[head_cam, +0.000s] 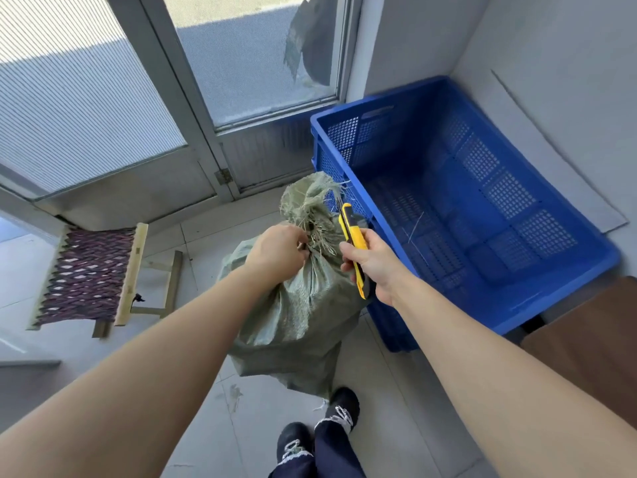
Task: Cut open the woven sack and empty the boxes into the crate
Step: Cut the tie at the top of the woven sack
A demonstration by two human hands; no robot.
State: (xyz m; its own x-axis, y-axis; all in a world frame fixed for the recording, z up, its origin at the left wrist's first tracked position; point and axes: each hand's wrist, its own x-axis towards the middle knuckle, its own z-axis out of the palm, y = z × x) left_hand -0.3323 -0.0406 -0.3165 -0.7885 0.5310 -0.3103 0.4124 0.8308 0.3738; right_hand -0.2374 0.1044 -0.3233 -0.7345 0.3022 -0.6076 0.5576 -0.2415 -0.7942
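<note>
A green woven sack [303, 315] stands on the tiled floor in front of me, its neck bunched and tied, with frayed strands sticking out at the top. My left hand [275, 251] grips the sack's neck from the left. My right hand [374, 265] holds a yellow and black utility knife [351, 236] just right of the neck, its tip pointing up near the frayed top. A blue plastic crate [482, 208] stands right of the sack, touching it, with only a few loose strands inside. No boxes are visible; the sack hides its contents.
A low wooden stool [93, 274] with a woven seat stands at the left. Glass doors [241, 63] close off the far side and white walls box in the crate. A brown surface [593, 336] sits at the right. My feet [320, 429] are just behind the sack.
</note>
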